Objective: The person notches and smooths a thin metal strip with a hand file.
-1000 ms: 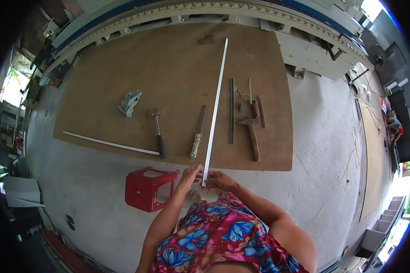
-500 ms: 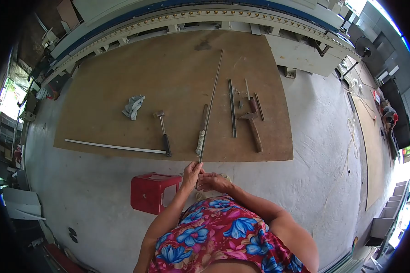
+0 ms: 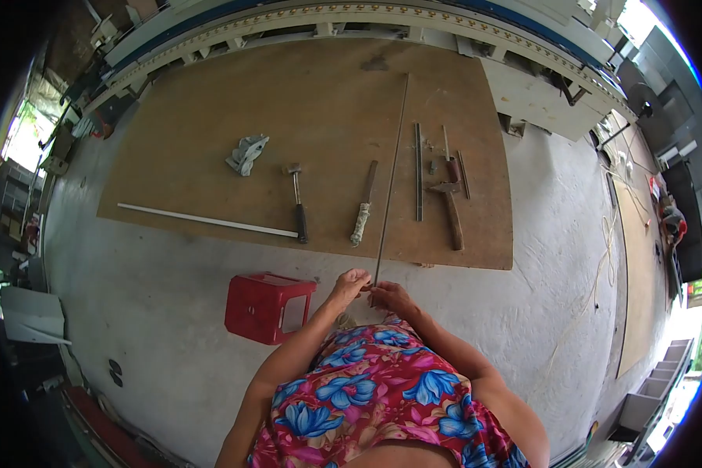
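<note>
A long thin metal rod (image 3: 394,175) runs from my hands up across the brown board. My right hand (image 3: 391,298) is closed around its near end, just off the board's front edge. Close against the rod's left side is my left hand (image 3: 352,285), its fingers curled together; whether they pinch anything is hidden. Left of the rod lies a flat blade-like tool (image 3: 371,183) with a pale wrapped handle. To its right are a dark metal strip (image 3: 419,173), a wooden-handled hammer (image 3: 453,218) and a thin dark bar (image 3: 464,175).
The brown board (image 3: 210,117) lies on the concrete floor. On it are a black-handled hammer (image 3: 297,199), a crumpled grey cloth (image 3: 247,154) and a pale strip (image 3: 207,221). A red stool (image 3: 249,308) stands to my left. A long machine (image 3: 351,23) borders the far side.
My left hand has come off the rod to its left side, and my right hand now grips the near end. The view has shifted, with the rod's near end farther right.
</note>
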Action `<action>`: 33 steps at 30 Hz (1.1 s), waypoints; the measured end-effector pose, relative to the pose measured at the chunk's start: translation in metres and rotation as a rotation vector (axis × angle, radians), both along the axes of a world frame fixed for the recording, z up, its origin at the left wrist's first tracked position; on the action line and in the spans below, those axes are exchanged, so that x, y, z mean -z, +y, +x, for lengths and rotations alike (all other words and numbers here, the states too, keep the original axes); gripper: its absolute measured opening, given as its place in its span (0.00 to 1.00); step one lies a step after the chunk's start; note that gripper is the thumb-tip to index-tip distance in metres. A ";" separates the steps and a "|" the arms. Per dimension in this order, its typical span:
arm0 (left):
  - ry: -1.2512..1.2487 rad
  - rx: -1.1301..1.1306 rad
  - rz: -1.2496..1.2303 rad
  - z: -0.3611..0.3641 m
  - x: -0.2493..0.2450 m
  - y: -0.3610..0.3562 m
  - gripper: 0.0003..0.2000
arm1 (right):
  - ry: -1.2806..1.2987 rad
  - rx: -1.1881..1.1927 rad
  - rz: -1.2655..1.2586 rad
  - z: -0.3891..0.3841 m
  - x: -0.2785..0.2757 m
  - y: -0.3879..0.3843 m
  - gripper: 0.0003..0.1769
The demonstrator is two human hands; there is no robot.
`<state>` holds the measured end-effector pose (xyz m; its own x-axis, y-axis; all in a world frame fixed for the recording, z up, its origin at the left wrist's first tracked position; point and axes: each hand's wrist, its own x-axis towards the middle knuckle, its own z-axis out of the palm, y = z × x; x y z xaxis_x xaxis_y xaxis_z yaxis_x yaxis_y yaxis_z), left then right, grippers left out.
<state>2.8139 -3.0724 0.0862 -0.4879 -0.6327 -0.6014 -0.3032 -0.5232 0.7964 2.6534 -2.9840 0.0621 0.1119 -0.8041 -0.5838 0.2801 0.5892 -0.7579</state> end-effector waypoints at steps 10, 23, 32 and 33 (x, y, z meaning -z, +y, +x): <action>-0.197 -0.273 0.219 0.057 0.060 0.023 0.16 | 0.682 -0.005 0.166 -0.070 0.095 -0.045 0.15; -0.526 -0.472 0.130 0.087 0.112 0.065 0.14 | 1.089 -0.107 -0.197 -0.114 0.178 -0.081 0.15; -0.986 -0.210 -0.109 0.185 0.188 0.044 0.19 | 0.775 -0.328 -0.049 -0.095 0.163 -0.004 0.13; -1.051 -0.112 -0.180 0.197 0.196 0.038 0.19 | 0.804 -0.362 -0.038 -0.092 0.166 0.004 0.12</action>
<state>3.0110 -3.0345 -0.1102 0.2868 -0.7633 -0.5789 -0.8394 -0.4914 0.2321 2.5613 -2.9799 -0.1034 -0.0696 -0.8192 -0.5693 -0.5455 0.5090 -0.6658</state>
